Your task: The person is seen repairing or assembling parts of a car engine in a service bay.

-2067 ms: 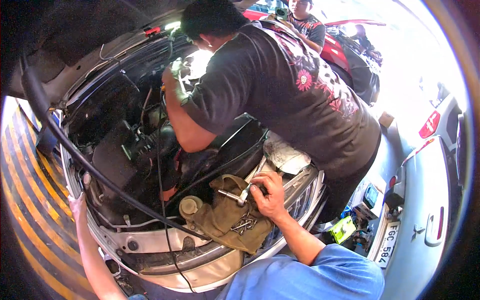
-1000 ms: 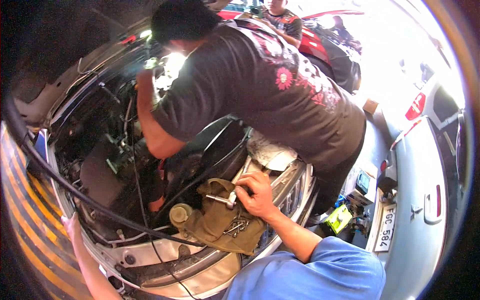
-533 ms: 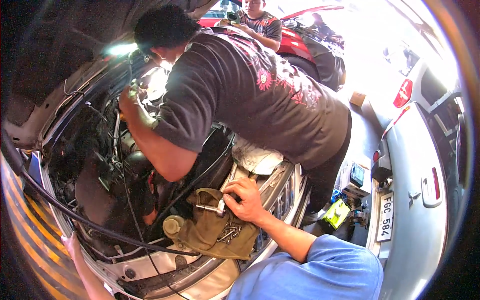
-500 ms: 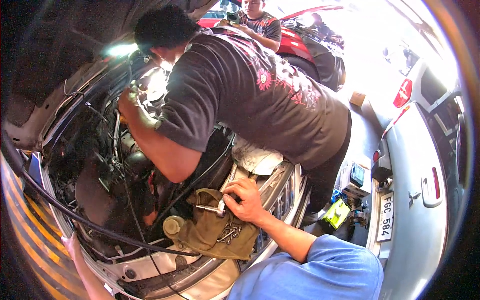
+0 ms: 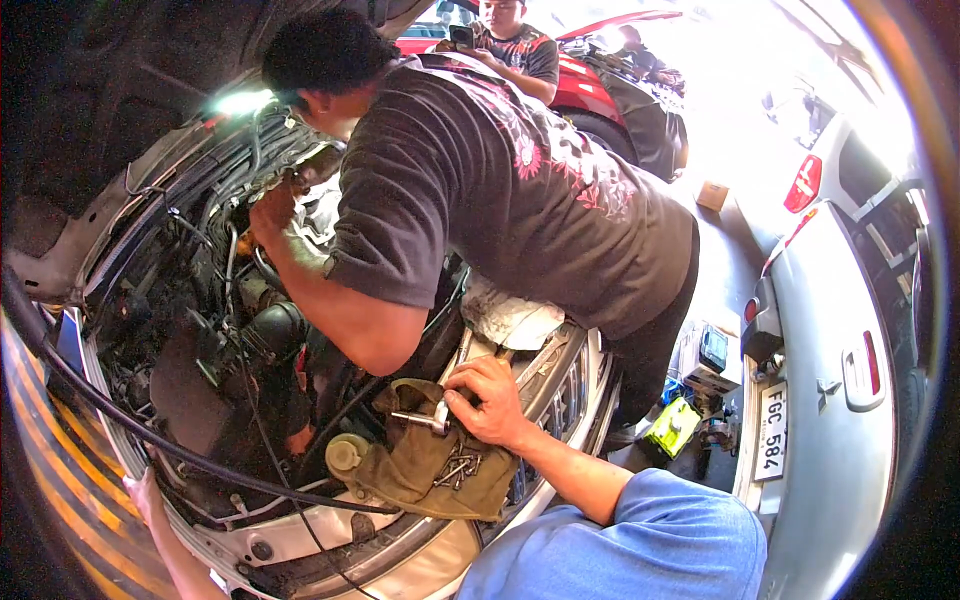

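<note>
My right hand (image 5: 485, 400) rests palm down on the car's front panel, thumb apart from the fingers. Its thumb is at the head of a metal socket wrench (image 5: 420, 418), which lies on an olive-brown cloth (image 5: 400, 475). Several small bolts (image 5: 458, 470) are heaped on that cloth. At the far left, my left hand (image 5: 146, 493) leans on the car's fender edge (image 5: 112, 425); its fingers show only in part. A co-worker in a dark flowered shirt (image 5: 520, 170) bends across the engine bay, a hand (image 5: 272, 212) deep among the parts at the back.
A black cable (image 5: 180, 437) crosses the engine bay (image 5: 180, 380) in front of me. A work light (image 5: 243, 102) shines under the raised hood. A pale rag (image 5: 512, 318) lies beneath the co-worker. A silver car (image 5: 830, 350) stands at right; behind, another person (image 5: 525, 55) holds a phone.
The co-worker's arm and elbow have shifted slightly right and down, and the head has lifted a little. Glare on the metal near that hand has faded. My hands have not moved.
</note>
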Motion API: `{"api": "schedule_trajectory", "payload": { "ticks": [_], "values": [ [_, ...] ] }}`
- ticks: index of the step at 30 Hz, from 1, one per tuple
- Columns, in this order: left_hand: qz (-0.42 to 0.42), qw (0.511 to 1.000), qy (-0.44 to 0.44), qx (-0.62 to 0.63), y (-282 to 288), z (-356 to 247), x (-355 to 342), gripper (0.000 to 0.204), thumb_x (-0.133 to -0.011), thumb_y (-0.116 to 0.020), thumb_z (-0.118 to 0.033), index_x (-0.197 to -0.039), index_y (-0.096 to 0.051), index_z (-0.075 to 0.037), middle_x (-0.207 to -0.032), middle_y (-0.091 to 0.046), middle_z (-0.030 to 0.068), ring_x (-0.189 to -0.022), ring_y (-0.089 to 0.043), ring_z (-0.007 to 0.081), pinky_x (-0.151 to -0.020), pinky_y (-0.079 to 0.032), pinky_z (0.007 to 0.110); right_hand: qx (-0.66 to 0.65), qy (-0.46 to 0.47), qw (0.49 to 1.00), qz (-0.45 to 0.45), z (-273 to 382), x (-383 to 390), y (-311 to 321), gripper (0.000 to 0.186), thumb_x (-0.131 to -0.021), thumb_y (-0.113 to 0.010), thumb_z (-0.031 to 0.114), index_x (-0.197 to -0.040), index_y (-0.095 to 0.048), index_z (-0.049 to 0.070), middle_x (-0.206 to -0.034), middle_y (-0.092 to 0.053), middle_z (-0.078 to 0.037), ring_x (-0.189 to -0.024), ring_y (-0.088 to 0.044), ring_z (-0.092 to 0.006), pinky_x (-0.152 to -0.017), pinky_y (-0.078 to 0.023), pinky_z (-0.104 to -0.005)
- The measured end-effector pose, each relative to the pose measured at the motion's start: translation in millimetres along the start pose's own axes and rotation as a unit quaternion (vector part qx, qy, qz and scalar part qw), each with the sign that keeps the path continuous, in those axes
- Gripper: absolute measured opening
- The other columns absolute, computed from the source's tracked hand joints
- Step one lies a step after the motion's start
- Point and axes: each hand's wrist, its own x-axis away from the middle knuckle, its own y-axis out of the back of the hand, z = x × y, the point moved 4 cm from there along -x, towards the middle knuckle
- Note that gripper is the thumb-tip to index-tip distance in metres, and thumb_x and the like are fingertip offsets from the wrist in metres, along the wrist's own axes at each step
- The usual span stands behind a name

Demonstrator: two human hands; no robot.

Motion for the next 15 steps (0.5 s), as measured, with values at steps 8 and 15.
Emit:
{"api": "schedule_trajectory", "payload": {
  "ticks": [8,15],
  "values": [
    [0.005,1.0,0.008,-0.014,5.4,-8.0,5.3,0.058,-0.081,-0.073,-0.026,-0.124,-0.049,0.005,-0.112,-0.065,0.0218,-0.103,-0.063,0.0342,-0.09,-0.047,0.041,-0.004,-0.002,1.0,0.002,-1.1,0.7,-0.4,0.012,-0.077,-0.071,0.017,-0.087,-0.068,0.011,-0.094,-0.066,-0.005,-0.092,-0.059,-0.0242,-0.082,-0.04,-0.0377],
    [0.018,0.999,0.0,-0.03,5.0,-1.5,0.6,0.061,-0.081,-0.074,-0.029,-0.125,-0.049,0.005,-0.116,-0.064,0.0248,-0.107,-0.063,0.0379,-0.092,-0.047,0.042,-0.002,0.008,1.0,-0.003,-0.8,0.9,-0.3,0.011,-0.078,-0.071,0.015,-0.087,-0.067,0.009,-0.092,-0.067,-0.005,-0.09,-0.06,-0.0241,-0.082,-0.039,-0.0375]
  ]
}}
